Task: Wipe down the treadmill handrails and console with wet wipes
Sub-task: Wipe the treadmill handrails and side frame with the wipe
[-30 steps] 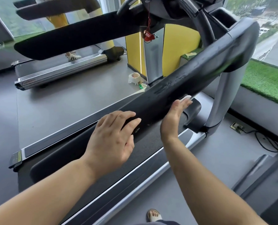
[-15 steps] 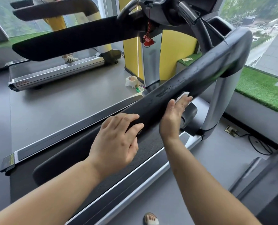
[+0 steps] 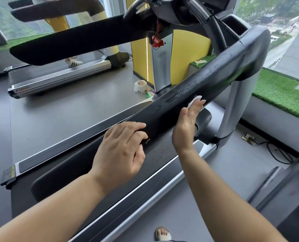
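Compared with a second before, my right hand (image 3: 186, 124) had flattened. Its fingers (image 3: 196, 107), bent onto the handrail (image 3: 220, 75) earlier, now lay straight, pressing the white wipe (image 3: 195, 100) against the side of the rail facing me, a touch further up. My left hand (image 3: 120, 149) had kept its place lower down the same rail, fingers (image 3: 134, 127) curled over its top edge and gripping it.

Wet streaks marked the rail above the wipe, up to the bend where it met the grey upright (image 3: 232, 109). That stretch lay free ahead of the wipe. Below the rail ran the belt (image 3: 155, 154), and the far handrail (image 3: 75, 41) stood well apart across it. A red clip (image 3: 157, 41) hung from the console (image 3: 171, 9), whose face was cut off at the top edge. Most of the wipe was hidden behind my fingers. On the floor (image 3: 75, 105) by the centre post sat a paper roll (image 3: 140, 86) and a small packet (image 3: 150, 94), too blurred to read.
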`<state>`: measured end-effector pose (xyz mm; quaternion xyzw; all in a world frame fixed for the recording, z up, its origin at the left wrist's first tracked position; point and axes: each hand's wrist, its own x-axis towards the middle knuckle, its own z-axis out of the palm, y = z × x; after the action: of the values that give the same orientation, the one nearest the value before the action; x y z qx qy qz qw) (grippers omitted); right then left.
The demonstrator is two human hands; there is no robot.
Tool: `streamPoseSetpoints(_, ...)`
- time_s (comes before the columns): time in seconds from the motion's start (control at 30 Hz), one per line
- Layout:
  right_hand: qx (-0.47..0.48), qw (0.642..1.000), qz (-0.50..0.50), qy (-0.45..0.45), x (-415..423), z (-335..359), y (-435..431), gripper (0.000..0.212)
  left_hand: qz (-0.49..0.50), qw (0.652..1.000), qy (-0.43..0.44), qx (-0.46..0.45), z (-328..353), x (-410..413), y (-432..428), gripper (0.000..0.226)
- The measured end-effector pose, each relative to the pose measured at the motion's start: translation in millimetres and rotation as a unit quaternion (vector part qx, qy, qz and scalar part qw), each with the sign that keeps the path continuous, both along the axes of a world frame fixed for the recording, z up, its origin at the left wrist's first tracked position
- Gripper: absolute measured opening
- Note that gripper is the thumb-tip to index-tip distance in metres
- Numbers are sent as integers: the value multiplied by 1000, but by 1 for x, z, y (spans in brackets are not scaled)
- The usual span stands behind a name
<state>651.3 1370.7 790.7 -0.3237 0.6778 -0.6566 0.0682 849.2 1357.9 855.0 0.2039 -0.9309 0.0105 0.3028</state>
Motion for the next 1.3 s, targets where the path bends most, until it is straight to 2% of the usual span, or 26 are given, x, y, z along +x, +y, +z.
streamPoseSetpoints(0.07,-17,998,23,57,35,-10,6,62,2,1000,6,3,0,-1,0,27)
streamPoseSetpoints(0.13,-15,985,71,157,72,-33,16,63,2,1000,7,5,0,0,0,28)
streamPoseSetpoints(0.2,-7,965,84,249,80,-52,19,63,-2,1000,3,2,0,1,-1,29)
streamPoseSetpoints(0.23,-11,961,75,265,70,-54,17,61,-4,1000,2,0,0,2,-1,29)
streamPoseSetpoints(0.3,-22,974,37,222,45,-47,11,61,-7,1000,1,1,0,3,-1,29)
streamPoseSetpoints(0.4,-35,999,14,23,8,-26,3,59,-9,1000,4,7,0,3,-1,29)
streamPoseSetpoints(0.47,-58,998,19,-31,9,-19,0,58,-9,1000,6,8,-1,3,-1,29)
streamPoseSetpoints(0.53,-71,997,42,0,37,-24,2,61,-8,1000,6,4,-1,2,-1,28)
streamPoseSetpoints(0.63,-26,988,82,125,95,-51,20,66,-7,1000,1,-3,0,2,-1,29)
streamPoseSetpoints(0.7,-5,975,95,202,107,-68,27,64,-7,1000,-3,-6,0,3,-2,30)
streamPoseSetpoints(0.73,-1,974,85,210,100,-69,25,64,-7,1000,-3,-7,0,3,-2,30)
streamPoseSetpoints(0.77,2,979,67,192,88,-67,22,65,-8,1000,-1,-9,0,3,-2,29)
streamPoseSetpoints(0.83,5,996,35,87,62,-51,14,66,-9,1000,4,-11,-1,3,-2,29)
streamPoseSetpoints(0.9,-3,999,29,-25,42,-34,7,65,-6,1000,5,-11,-1,2,-1,28)
streamPoseSetpoints(0.93,-9,998,27,-54,38,-30,5,67,-5,1000,3,-11,-1,2,-1,28)
streamPoseSetpoints(1.0,-25,998,38,-49,50,-28,6,69,-3,1000,-1,-16,-1,1,-1,28)
streamPoseSetpoints(1.17,9,989,120,91,107,-60,34,68,0,999,-14,-34,0,1,0,30)
streamPoseSetpoints(1.23,13,993,97,66,89,-55,27,67,0,999,-15,-36,0,1,0,30)
streamPoseSetpoints(1.3,-1,998,58,-20,60,-37,14,66,0,999,-12,-37,-1,0,-1,29)
